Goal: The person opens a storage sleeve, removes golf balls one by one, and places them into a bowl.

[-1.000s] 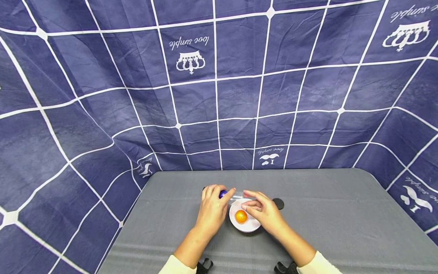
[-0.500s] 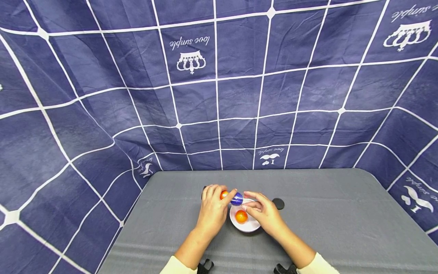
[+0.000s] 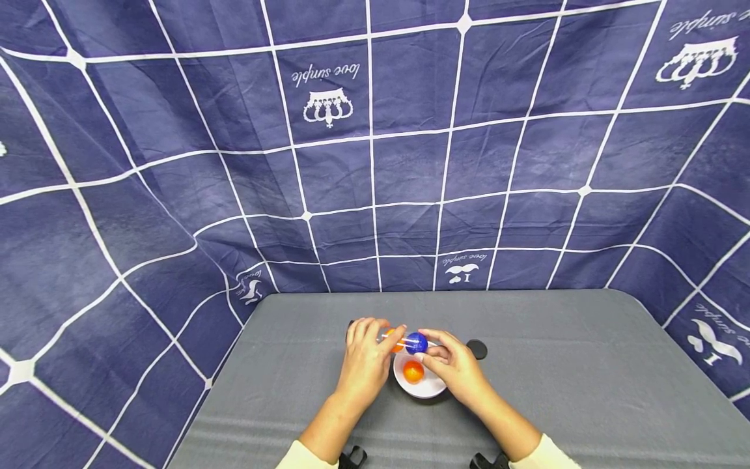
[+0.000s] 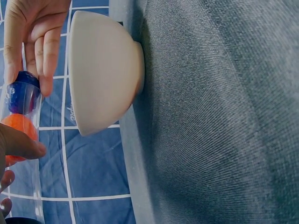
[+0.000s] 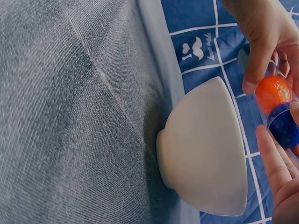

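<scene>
My left hand (image 3: 363,365) grips a clear tube (image 4: 35,179), held nearly level above a white bowl (image 3: 428,389). Inside the tube is an orange ball (image 5: 273,94), partly covered by the left fingers. A glossy blue ball (image 3: 417,342) sits at the tube's right end. Thumb and fingers of my right hand (image 3: 457,365) pinch that blue ball from both sides at the mouth. Another orange ball (image 3: 413,372) lies in the bowl. The tube's far left end is mostly hidden behind the left hand.
A flat black disc (image 3: 477,349) lies on the grey cloth-covered table (image 3: 562,371), right of the bowl. Blue curtain (image 3: 410,169) with white lines surrounds the table at the back and sides.
The blue ball has slid rightward along the tube, from beside the left fingers to the right fingertips. An orange ball has come into view behind it. Both hands stay nearly in place.
</scene>
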`<control>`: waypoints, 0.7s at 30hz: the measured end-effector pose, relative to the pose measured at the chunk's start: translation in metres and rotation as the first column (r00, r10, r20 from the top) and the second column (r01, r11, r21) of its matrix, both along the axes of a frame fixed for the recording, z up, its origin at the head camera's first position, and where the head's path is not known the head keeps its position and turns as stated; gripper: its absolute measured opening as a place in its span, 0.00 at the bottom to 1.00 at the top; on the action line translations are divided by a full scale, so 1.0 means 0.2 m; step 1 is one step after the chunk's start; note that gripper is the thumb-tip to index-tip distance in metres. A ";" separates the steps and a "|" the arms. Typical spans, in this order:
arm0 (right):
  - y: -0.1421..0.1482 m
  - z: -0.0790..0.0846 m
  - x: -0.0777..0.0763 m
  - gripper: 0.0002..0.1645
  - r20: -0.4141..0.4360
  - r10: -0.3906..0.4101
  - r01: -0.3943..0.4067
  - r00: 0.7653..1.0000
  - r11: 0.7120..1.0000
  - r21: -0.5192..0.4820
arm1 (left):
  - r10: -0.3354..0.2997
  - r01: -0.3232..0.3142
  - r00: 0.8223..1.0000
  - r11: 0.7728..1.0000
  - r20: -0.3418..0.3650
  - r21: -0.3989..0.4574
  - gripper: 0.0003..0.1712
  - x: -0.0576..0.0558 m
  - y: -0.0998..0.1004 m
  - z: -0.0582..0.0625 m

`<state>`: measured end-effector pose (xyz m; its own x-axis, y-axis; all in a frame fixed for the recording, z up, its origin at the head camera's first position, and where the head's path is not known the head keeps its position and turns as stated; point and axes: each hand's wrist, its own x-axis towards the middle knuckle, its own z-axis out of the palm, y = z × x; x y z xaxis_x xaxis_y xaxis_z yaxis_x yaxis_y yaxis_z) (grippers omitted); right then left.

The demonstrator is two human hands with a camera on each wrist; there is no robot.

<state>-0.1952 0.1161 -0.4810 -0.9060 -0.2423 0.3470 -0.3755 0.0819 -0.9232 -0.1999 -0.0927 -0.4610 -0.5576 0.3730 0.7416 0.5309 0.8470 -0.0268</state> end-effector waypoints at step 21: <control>0.01 0.02 0.00 0.25 -0.068 -0.023 0.022 0.997 1.000 -0.015 | 0.001 -0.004 0.999 0.998 0.044 0.064 0.36 0.02 0.01 -0.01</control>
